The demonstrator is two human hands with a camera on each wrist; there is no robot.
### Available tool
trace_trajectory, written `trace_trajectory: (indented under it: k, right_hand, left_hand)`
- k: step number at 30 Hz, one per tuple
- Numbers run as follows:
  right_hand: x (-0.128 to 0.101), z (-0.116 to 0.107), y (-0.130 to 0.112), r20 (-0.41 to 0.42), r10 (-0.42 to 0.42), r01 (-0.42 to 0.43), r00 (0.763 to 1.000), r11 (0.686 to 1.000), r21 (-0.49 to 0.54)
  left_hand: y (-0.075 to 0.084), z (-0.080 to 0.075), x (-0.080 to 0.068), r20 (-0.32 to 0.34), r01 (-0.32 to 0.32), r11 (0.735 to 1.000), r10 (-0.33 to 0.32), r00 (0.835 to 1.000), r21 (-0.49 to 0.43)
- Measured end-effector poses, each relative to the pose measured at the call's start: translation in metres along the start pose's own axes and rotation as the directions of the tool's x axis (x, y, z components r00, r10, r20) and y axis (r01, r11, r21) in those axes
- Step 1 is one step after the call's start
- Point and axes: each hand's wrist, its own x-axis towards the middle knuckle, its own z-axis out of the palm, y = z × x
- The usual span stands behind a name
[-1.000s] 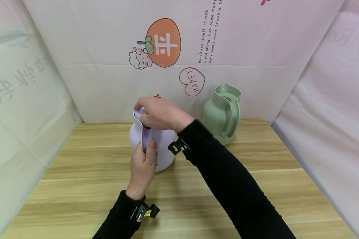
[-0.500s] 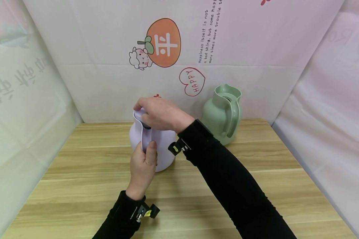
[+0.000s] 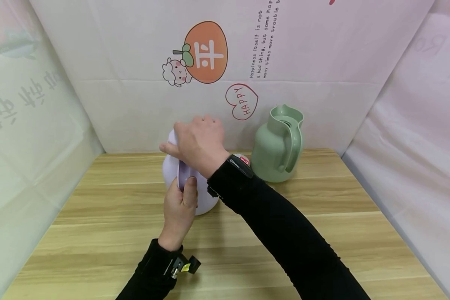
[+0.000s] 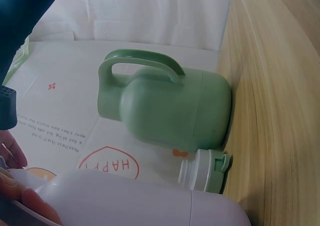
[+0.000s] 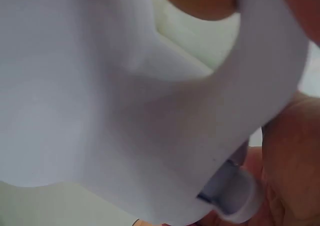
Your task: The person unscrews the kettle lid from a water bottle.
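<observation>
A lavender thermos jug (image 3: 207,203) stands upright on the wooden table, left of centre. My left hand (image 3: 178,212) grips its handle, with the thumb up along the handle. Over the jug's mouth lies my right hand (image 3: 199,146), its thumb pointing left across the rim and the knuckles toward the backdrop. In the right wrist view its fingers surround a lavender stopper (image 5: 240,196) at the jug's neck. From the head view the back of that hand hides most of the stopper.
A green thermos jug (image 3: 271,152) with an uncovered mouth stands at the back right. Beside it a white-and-green stopper (image 4: 207,171) sits on the table, half hidden by my right wrist in the head view. A printed cloth backdrop (image 3: 303,62) closes off the rear.
My right hand has turned over the jug's mouth, its thumb now swung out to the left and the wrist slightly lower. The green jug's stopper now shows past the wrist. My left hand holds still.
</observation>
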Motion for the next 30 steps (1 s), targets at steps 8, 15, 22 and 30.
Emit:
trace_trajectory:
  k: [8,15,22,30]
  right_hand:
    - [0.003,0.002,0.001,0.039,-0.004,0.004,0.999,1.0,-0.004]
    - [0.003,0.006,0.009,0.0,-0.063,0.062,0.998,0.992,0.107]
    - [0.006,0.006,0.016,0.029,-0.112,0.104,0.993,0.976,0.191]
    - [0.007,0.004,0.018,0.046,-0.164,0.146,0.985,0.951,0.273]
  left_hand:
    - [0.0,0.0,0.0,0.001,0.008,1.0,-0.008,1.0,0.007]
    - [0.0,0.0,0.0,-0.002,-0.004,1.0,0.004,1.0,0.01]
    - [-0.001,0.0,0.0,-0.007,-0.004,1.0,0.004,1.0,0.023]
    - [0.001,0.0,0.0,-0.007,0.006,1.0,-0.006,1.0,0.026]
